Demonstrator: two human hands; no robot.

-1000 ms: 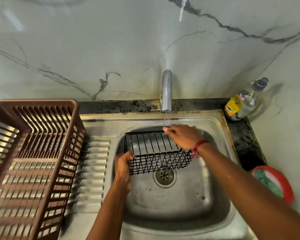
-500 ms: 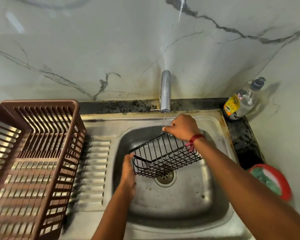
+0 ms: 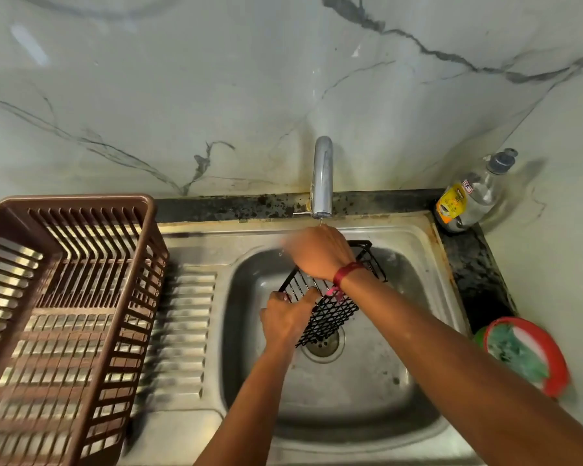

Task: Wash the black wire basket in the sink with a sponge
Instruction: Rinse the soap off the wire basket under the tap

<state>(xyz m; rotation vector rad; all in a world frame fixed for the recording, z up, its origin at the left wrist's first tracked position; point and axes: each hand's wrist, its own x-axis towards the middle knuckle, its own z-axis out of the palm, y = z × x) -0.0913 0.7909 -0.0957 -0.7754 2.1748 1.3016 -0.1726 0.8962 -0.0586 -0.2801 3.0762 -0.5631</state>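
The black wire basket (image 3: 334,311) is held tilted over the steel sink (image 3: 357,398), under the tap (image 3: 322,176), from which a thin trickle of water falls. My left hand (image 3: 288,317) grips its near-left edge. My right hand (image 3: 320,252), blurred by motion, lies over the basket's top edge with fingers curled around the wire; a red band is on that wrist. A green sponge (image 3: 515,354) lies in a red dish (image 3: 552,358) on the counter at the right, away from both hands.
A brown plastic dish rack (image 3: 64,314) stands on the ribbed drainboard (image 3: 179,331) at the left. A clear soap bottle (image 3: 468,193) with a yellow label stands in the back right corner. The marble wall rises behind. The drain (image 3: 323,344) sits below the basket.
The basket has been turned and tipped, its far end swinging right and up toward the tap. My right hand moved up under the spout; my left hand shifted right along the basket's lower edge.
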